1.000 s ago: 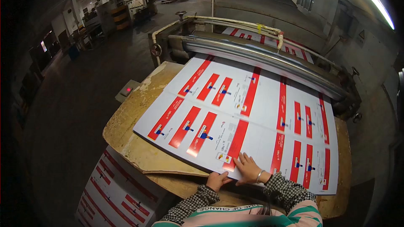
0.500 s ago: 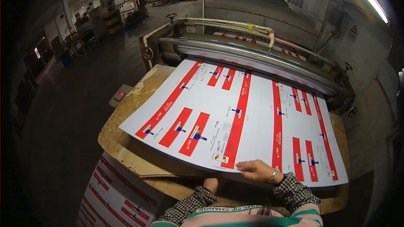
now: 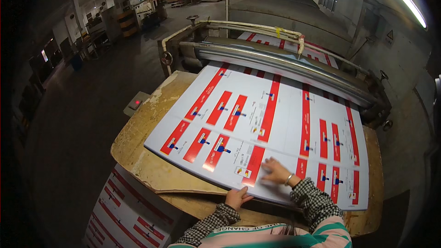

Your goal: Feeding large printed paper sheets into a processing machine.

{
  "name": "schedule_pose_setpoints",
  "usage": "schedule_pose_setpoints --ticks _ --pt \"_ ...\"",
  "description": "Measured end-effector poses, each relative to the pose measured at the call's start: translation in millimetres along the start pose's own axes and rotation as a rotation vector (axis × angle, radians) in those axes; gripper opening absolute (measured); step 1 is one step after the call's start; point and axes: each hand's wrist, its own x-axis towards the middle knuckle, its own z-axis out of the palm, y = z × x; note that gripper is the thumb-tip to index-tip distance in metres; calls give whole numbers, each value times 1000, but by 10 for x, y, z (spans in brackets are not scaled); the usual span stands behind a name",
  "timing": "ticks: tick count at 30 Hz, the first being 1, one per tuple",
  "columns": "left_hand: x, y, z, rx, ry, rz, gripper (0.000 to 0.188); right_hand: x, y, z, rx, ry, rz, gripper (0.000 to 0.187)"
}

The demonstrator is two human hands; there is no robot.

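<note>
A large printed sheet (image 3: 287, 115), white with red strips and small blue pictures, lies partly under the metal roller (image 3: 280, 71) of a machine. Its near edge overlaps a stack of matching sheets (image 3: 193, 163) on a worn wooden board. At the stack's front edge, my left hand (image 3: 236, 198) rests with thumb and finger apart, touching the edge. My right hand (image 3: 276, 171) is over the stack's top sheet, just short of the overlapping sheet's edge. Its fingers are spread and slightly blurred, with nothing visible in them; contact with the paper cannot be made out.
The wooden board (image 3: 133, 142) sticks out left of the stack. A small box with a red light (image 3: 137, 103) sits beside it. More printed sheets (image 3: 124, 206) lie lower at the left. Handwheels (image 3: 166, 58) and pipes (image 3: 252, 25) frame the roller; a sheet (image 3: 257, 37) shows behind it.
The top sheet has moved away from me under the roller, uncovering the near strip of the stack. My right hand has moved off its edge; my left hand has come up to the stack's edge.
</note>
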Motion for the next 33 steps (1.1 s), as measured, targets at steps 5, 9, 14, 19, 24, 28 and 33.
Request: schedule_pose_setpoints --ticks 5,9,14,19,24,28,33 --pt "63 -68 -55 91 -33 83 32 -345 -312 227 -217 -157 -81 104" --pt "-29 152 -20 7 -159 6 25 -327 -208 -40 9 -136 -187 53" --pt "-69 260 222 -439 -246 -34 21 -486 -452 -701 277 149 -115 26" --pt "267 129 47 -88 -256 -143 29 -569 -458 -480 333 93 -141 28" --pt "190 265 -19 445 -389 -26 35 -572 -263 -212 416 42 -122 28" --pt "131 412 -39 732 -475 257 40 -325 -277 -482 345 -49 221 22" --pt "112 480 165 701 -515 150 34 -317 -88 -210 85 54 21 68"
